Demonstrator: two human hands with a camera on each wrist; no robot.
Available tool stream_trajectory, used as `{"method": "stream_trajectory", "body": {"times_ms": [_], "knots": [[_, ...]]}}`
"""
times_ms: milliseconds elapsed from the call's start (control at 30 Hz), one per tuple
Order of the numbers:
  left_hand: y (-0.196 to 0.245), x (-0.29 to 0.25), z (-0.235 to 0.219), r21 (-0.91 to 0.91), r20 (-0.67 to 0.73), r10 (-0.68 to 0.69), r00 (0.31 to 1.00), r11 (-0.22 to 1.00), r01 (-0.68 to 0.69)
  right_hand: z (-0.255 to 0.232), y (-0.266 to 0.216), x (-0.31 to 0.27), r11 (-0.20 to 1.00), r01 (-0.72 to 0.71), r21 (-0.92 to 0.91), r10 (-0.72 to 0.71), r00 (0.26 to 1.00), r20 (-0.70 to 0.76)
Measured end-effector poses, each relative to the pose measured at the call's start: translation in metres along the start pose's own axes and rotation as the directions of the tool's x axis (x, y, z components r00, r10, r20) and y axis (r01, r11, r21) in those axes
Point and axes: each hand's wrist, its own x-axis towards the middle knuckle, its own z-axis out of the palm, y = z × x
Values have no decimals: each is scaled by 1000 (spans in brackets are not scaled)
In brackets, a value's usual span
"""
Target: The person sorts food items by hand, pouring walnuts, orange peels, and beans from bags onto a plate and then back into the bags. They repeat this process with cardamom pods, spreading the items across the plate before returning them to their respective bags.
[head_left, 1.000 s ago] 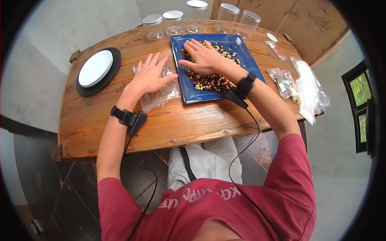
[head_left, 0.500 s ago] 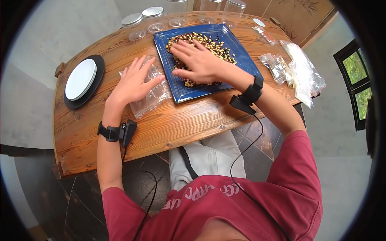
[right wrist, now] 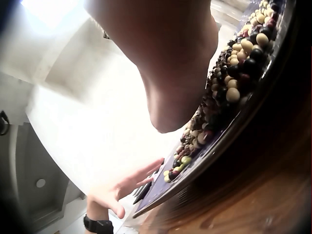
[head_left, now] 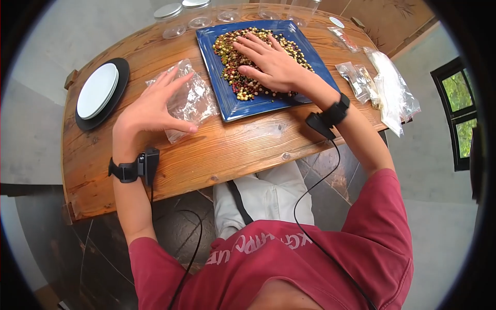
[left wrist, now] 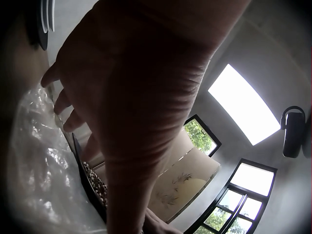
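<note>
My right hand point(head_left: 271, 64) is spread palm down over mixed beans point(head_left: 235, 80), its fingers fairly straight. Red, black, cream and green beans lie heaped on a square blue plate point(head_left: 237, 112). In the right wrist view, the heel of that hand point(right wrist: 178, 92) is right at the bean layer point(right wrist: 239, 63). My left hand point(head_left: 144, 111) is raised at the near left side of a crumpled clear plastic bag point(head_left: 194, 101), thumb and fingers apart with nothing between them. The left wrist view has the bag point(left wrist: 44, 180) below the bent left hand point(left wrist: 131, 92).
White plates point(head_left: 95, 95) are stacked on a dark round plate point(head_left: 123, 77) at the left. Several clear jars point(head_left: 173, 32) line the table's back edge. To the right lie small clear packets point(head_left: 356, 82), a larger white bag point(head_left: 387, 88), a red-marked packet point(head_left: 343, 39) and a white disc point(head_left: 337, 22).
My left hand has drawn back towards the left from over the bag, and more of the bag shows. My right hand has stayed over the beans, with more beans visible to its left.
</note>
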Motion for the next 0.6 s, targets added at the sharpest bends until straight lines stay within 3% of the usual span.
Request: {"method": "stream_trajectory", "body": {"times_ms": [67, 167, 200, 300, 333, 433, 467, 500, 533, 567, 600], "knots": [[-3, -6, -5, -66, 66, -8, 998, 998, 12, -11, -18, -12, 1000, 22, 15, -22, 1000, 6], [-2, -12, -9, 11, 160, -99, 982, 995, 98, -9, -24, -21, 997, 74, -8, -73, 997, 38], [-7, -16, -5, 39, 83, -33, 996, 999, 30, -3, -17, -21, 997, 79, -21, -78, 996, 44], [0, -13, -19, -84, 39, -217, 975, 972, 220, 1, -6, -21, 997, 76, -26, -75, 997, 36], [0, -13, -18, -10, -107, -205, 973, 979, 205, -6, -8, -18, 996, 94, -2, -94, 996, 3], [-4, -6, -9, 149, -317, -4, 948, 987, 54, -31, -28, -13, 976, 195, 94, -185, 977, -107], [0, -6, -5, 73, -324, 131, 937, 991, -114, -39, -38, -12, 961, 239, 138, -226, 968, -107], [7, -7, -5, 42, -237, 128, 963, 992, -121, -46, -48, -10, 942, 282, 181, -266, 958, -111], [16, -9, -7, 12, -148, 127, 981, 992, -126, -48, -59, -8, 891, 374, 256, -308, 914, -263], [27, -10, -7, -17, -58, 131, 990, 991, -132, -52, -70, -7, 853, 421, 309, -322, 890, -323], [41, -8, -5, -1, -52, 61, 997, 998, -61, -53, -77, -10, 851, 402, 339, -307, 903, -301]]}}
